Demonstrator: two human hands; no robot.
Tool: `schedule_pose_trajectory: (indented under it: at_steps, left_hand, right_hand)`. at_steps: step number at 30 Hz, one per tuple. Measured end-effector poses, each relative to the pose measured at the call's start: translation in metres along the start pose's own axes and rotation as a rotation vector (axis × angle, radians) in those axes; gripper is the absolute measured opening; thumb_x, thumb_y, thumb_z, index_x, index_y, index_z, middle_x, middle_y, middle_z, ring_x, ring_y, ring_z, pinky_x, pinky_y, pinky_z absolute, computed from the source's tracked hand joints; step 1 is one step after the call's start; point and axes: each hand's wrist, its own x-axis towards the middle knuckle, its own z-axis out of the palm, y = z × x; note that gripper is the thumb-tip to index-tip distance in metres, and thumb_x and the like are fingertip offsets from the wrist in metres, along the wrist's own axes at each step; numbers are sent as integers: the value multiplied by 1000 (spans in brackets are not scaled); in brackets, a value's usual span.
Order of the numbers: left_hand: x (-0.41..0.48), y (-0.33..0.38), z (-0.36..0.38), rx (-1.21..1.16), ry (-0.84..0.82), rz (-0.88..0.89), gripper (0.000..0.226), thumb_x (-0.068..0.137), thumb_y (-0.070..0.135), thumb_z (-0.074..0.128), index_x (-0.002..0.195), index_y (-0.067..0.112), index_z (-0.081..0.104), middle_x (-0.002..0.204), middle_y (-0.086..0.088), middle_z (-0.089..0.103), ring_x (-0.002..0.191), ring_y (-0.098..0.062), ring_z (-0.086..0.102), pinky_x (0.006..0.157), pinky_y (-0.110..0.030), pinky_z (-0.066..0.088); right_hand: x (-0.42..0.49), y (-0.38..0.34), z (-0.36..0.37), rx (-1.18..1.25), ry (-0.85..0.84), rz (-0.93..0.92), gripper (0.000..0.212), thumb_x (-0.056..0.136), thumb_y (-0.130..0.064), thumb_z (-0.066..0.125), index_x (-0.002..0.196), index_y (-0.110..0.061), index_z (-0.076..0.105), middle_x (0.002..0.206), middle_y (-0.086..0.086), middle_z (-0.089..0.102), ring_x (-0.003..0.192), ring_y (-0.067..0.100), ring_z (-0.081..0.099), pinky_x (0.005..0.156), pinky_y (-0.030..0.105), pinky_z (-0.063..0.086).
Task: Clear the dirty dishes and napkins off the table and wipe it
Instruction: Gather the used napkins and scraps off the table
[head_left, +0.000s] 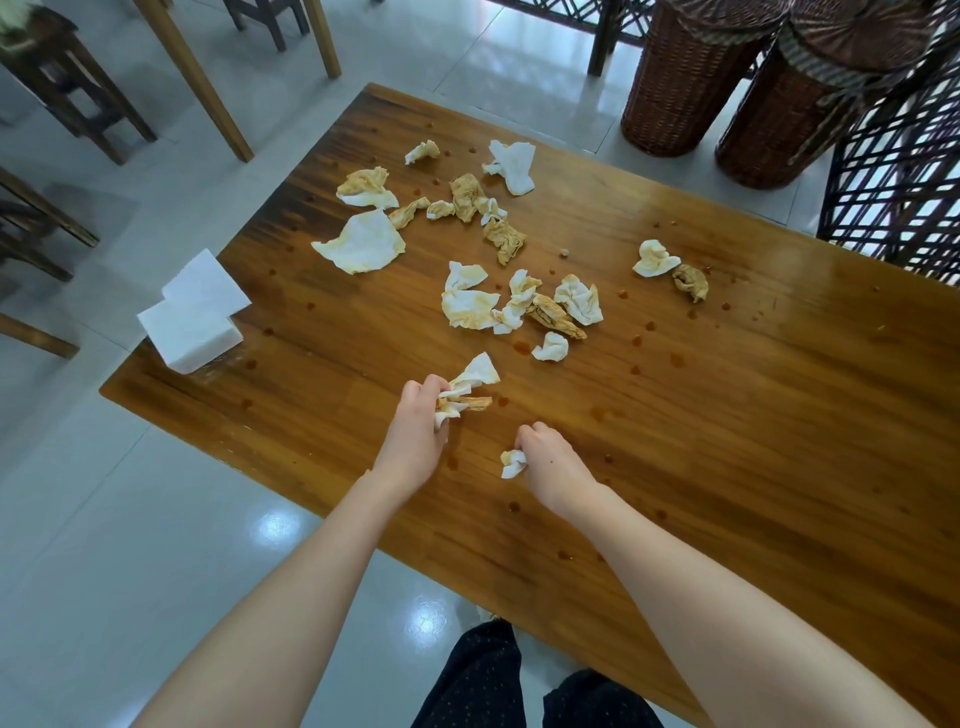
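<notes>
Here, both hands reach over the near edge of the table (753, 441); the left hand (418, 436) curls its fingers tight round a bunch (470, 387) of stained napkins, whose ends stick out past the knuckles toward the table's middle; the right hand (548, 460), just beside it and nearer the table's edge, pinches one small crumpled napkin (512, 463) between thumb and fingers; whether that napkin touches the tabletop or hangs just above it, I cannot tell.

More used napkins lie loose on the table; a small wad (550, 347) sits closest to the hands; a cluster (519, 304) fills the table's middle; a second cluster (467, 200) lies nearer the far edge, with a flat sheet (361, 244) on its left and a white sheet (511, 166) beyond it; a pair (667, 267) lies apart toward the table's right side.

A stack (195, 312) of clean white napkins stands at the table's left corner; brown drops (676, 359) speckle the wood around the napkins.

Past the table's far right corner two wicker baskets (675, 93) stand on the floor (130, 519); dark stools (67, 88) stand off the table's left side.
</notes>
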Motion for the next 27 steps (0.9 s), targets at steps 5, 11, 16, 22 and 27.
schedule_pose_trajectory:
  at_steps: [5, 11, 16, 22, 27]
  left_hand:
    - [-3, -2, 4, 73, -26, 33, 40, 92, 3, 58, 125, 22, 46, 116, -2, 45, 94, -12, 53, 76, -15, 49]
    - [-3, -5, 4, 102, -37, 19, 43, 91, 3, 58, 128, 22, 45, 118, -3, 45, 96, -13, 53, 81, -20, 53]
    - [-2, -6, 4, 94, -38, 37, 43, 91, 2, 58, 128, 22, 46, 119, -3, 45, 98, -13, 53, 81, -18, 52]
    - [0, -6, 5, 90, -36, 53, 45, 90, 2, 60, 127, 22, 46, 118, -2, 46, 98, -12, 52, 78, -15, 48]
    - [2, -7, 4, 96, -27, 61, 44, 89, 3, 61, 126, 23, 46, 117, -1, 46, 96, -11, 53, 77, -13, 47]
  right_hand:
    - [-1, -3, 2, -123, 17, -39, 37, 82, 2, 68, 112, -14, 53, 106, 4, 56, 88, 14, 47, 81, 26, 46]
    - [-5, -9, 6, -301, -8, -77, 42, 80, 1, 69, 116, -8, 50, 110, 10, 52, 88, 15, 42, 82, 26, 46]
    - [-6, -10, 7, -390, -29, -132, 34, 82, -5, 69, 111, -8, 51, 104, 9, 51, 84, 14, 41, 77, 25, 47]
    - [-8, -9, 6, -451, -48, -186, 32, 81, -4, 70, 108, -7, 51, 97, 9, 50, 80, 14, 39, 74, 25, 46]
    - [-5, -5, -6, -559, -128, -332, 38, 79, 0, 71, 111, -4, 52, 99, 12, 55, 76, 14, 39, 70, 23, 44]
